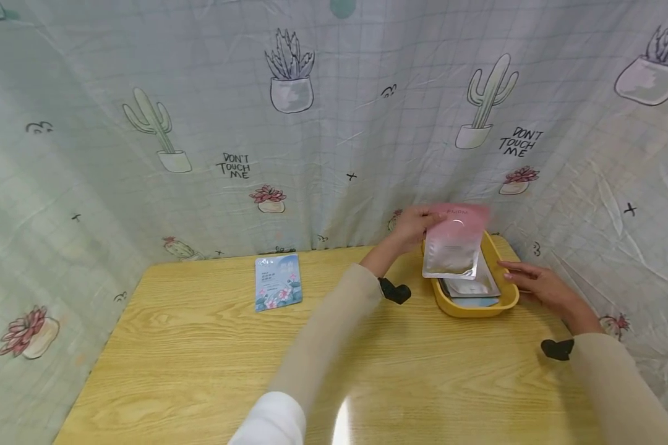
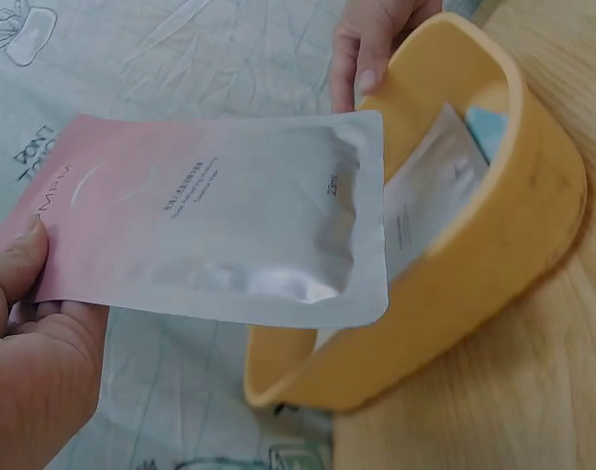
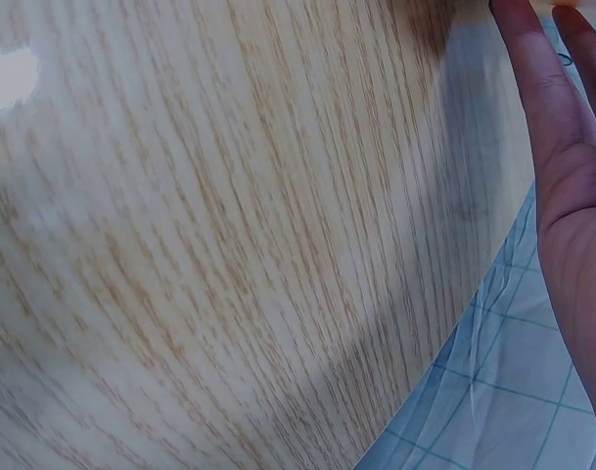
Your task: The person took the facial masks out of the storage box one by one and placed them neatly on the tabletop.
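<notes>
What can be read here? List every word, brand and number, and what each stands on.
"DON'T TOUCH ME": curtain, twice in the head view.
"FMPM", first letter uncertain: pink-and-silver packet in the left hand.
"23ml": same packet, silver end.
Too small or blurred: that packet's middle lines, print on the blue packet and on the silver packet in the yellow container.

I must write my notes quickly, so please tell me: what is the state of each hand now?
Left hand: closed, holding the pink-and-silver packet between thumb and fingers.
Right hand: open, fingers fairly straight, at the side of the yellow basket.
</notes>
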### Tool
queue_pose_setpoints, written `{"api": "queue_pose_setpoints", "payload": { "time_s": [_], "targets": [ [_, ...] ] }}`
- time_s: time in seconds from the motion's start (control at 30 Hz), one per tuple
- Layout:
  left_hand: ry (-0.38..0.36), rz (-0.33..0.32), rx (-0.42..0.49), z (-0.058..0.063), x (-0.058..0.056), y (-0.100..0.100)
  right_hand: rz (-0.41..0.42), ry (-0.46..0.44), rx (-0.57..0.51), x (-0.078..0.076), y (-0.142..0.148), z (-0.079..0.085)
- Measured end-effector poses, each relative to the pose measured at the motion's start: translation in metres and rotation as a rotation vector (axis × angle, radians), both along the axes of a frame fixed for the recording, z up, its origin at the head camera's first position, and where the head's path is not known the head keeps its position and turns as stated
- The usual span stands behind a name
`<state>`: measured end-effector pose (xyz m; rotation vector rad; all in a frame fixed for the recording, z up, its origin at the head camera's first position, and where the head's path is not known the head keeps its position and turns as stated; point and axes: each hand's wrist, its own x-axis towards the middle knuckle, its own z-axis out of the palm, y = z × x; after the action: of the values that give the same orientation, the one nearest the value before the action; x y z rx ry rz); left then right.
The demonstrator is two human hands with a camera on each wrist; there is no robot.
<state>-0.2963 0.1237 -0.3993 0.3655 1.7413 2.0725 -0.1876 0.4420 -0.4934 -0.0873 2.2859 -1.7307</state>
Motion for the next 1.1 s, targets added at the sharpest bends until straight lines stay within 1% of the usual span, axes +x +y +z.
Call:
{"api": "queue_pose_setpoints", "payload": {
  "time_s": [0.1,0.23,0.3,0.53,0.7,0.93,1.1],
  "targets": [
    [0.010,0.010,0.008,0.003,-0.001,-0.011,0.009,0.009,0.005,0.000,0.000,0.001],
    [0.039,-0.002,-0.001,0.004,0.000,-0.027,0.022,0.011,0.011,-0.001,0.000,0.002],
    [0.048,0.002,-0.008,0.004,0.001,-0.035,0.024,0.008,0.015,-0.001,-0.001,0.002],
    [0.092,0.022,-0.074,0.006,0.000,-0.062,0.004,-0.033,0.014,-0.001,-0.001,0.002],
    [0.075,0.036,-0.083,0.004,-0.001,-0.085,0.005,-0.049,-0.008,0.002,0.000,0.003],
    [0.040,0.073,-0.136,-0.002,-0.002,-0.113,-0.008,-0.059,0.003,0.005,0.001,0.001],
    [0.050,0.093,-0.138,-0.003,-0.003,-0.130,0.005,-0.043,-0.015,0.003,-0.002,0.004]
  ]
}}
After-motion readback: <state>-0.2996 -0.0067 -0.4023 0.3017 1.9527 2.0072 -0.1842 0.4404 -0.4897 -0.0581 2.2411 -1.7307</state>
